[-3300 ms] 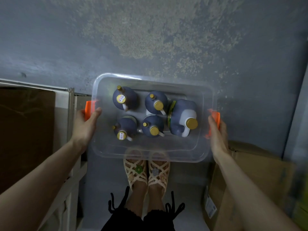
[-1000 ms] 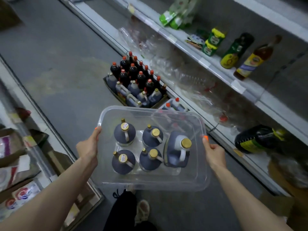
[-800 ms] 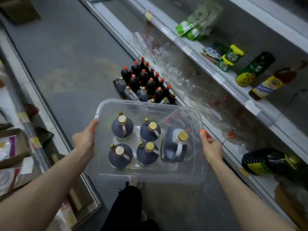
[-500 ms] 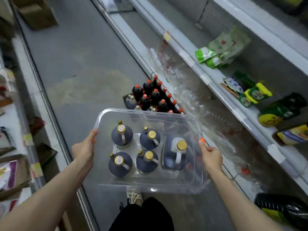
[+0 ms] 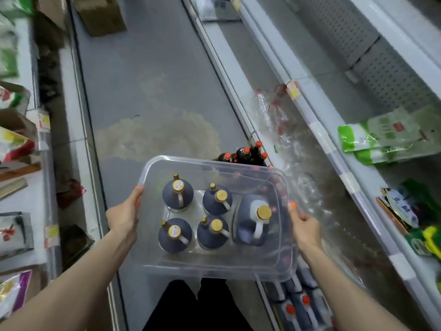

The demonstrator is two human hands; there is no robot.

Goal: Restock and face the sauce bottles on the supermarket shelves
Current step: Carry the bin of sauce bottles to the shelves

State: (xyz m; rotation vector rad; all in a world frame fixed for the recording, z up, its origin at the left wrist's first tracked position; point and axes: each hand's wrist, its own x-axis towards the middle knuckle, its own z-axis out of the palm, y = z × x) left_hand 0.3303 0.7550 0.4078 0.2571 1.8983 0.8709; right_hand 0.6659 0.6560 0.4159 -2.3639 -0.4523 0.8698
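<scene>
Hands: left hand (image 5: 124,216) and right hand (image 5: 304,225) each grip one end of the tub (image 5: 214,266).
Bottles (image 5: 177,194): five, upright in the tub, between the hands.
Shelves (image 5: 334,91): to the right, right hand nearer.
Tub axis: left-right.

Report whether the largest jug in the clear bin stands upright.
Upright: the large dark gold-capped jug points its cap up inside the clear plastic bin.

The clear tub (image 5: 214,268) now hangs over the floor crate of red-capped bottles (image 5: 244,152), which earlier stood ahead of it. Green packets (image 5: 372,139) now lie right of it.
</scene>
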